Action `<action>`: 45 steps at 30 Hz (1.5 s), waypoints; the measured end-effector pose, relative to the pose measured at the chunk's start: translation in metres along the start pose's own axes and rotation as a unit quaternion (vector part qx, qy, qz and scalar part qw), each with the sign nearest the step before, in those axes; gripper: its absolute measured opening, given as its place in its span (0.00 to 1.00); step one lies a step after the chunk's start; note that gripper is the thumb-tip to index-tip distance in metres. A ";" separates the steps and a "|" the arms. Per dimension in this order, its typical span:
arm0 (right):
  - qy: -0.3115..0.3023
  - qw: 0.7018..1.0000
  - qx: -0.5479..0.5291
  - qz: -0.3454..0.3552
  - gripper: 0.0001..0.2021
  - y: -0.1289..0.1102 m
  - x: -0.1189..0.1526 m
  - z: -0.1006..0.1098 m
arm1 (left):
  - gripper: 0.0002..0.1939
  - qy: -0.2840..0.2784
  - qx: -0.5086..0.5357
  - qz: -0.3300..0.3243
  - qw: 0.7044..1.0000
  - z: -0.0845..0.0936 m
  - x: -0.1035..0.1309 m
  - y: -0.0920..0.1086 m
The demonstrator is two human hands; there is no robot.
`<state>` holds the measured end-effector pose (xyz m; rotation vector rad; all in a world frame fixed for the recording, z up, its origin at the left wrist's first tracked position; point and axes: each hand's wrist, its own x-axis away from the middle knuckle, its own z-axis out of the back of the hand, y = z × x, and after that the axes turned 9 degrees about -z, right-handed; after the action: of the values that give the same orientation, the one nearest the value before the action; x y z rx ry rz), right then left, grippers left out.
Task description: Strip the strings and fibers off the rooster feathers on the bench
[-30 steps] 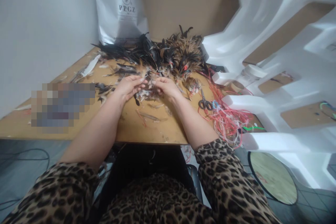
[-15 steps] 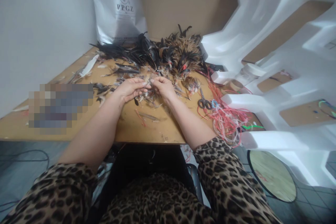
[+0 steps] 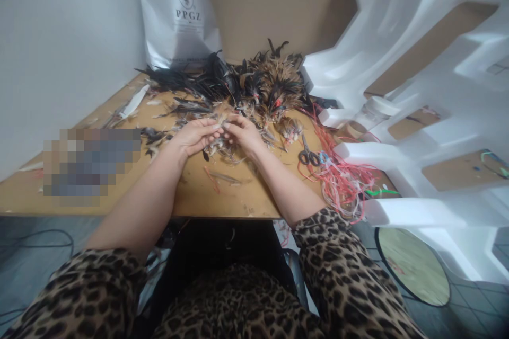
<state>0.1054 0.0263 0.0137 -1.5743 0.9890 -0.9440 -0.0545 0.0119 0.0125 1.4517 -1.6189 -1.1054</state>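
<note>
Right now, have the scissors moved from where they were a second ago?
No. Judged against the table, the scissors lie in the same spot, beside the red strings.

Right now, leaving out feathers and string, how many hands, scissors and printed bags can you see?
Left hand and right hand: 2
Black-handled scissors: 1 pair
Printed silver bag: 1
Total: 4

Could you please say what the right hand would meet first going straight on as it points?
Probably the left hand, close in front of the right hand, though depth is unclear.
</note>
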 end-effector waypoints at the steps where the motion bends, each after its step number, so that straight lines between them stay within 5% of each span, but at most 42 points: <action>1: -0.017 1.000 -0.007 -0.004 0.19 0.001 -0.001 0.001 | 0.05 -0.003 0.010 -0.003 1.000 0.001 0.000 0.000; 5: -0.055 0.998 -0.030 -0.017 0.21 0.003 -0.003 0.001 | 0.03 -0.011 0.037 -0.001 0.999 0.003 -0.001 0.000; 13: 0.012 0.999 -0.020 0.023 0.16 0.007 -0.007 0.003 | 0.03 0.000 0.066 0.018 0.998 0.006 -0.004 0.000; 18: 0.034 0.990 0.088 0.108 0.13 0.000 -0.006 0.011 | 0.02 0.037 0.069 -0.002 0.997 0.008 -0.005 0.003; 24: 0.059 0.898 0.366 0.236 0.06 -0.007 0.001 0.016 | 0.05 0.037 -0.037 -0.008 0.999 0.004 -0.003 0.001; 30: 0.079 0.835 0.482 0.255 0.07 -0.008 0.007 0.014 | 0.06 0.024 -0.117 -0.008 0.993 -0.002 -0.002 -0.004; 34: 0.071 0.853 0.459 0.237 0.06 -0.007 0.004 0.014 | 0.06 0.030 -0.148 -0.025 0.988 -0.004 -0.003 -0.005; 40: 0.044 0.942 0.297 0.152 0.06 -0.006 -0.005 0.020 | 0.04 0.032 -0.114 -0.028 0.993 -0.005 -0.002 -0.002; 45: 0.024 0.944 0.287 0.158 0.07 -0.008 -0.005 0.021 | 0.03 0.032 -0.098 -0.011 0.995 -0.006 -0.001 -0.002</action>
<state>0.1245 0.0388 0.0167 -0.8797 0.8623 -0.9362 -0.0485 0.0121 0.0134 1.3659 -1.4108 -1.1831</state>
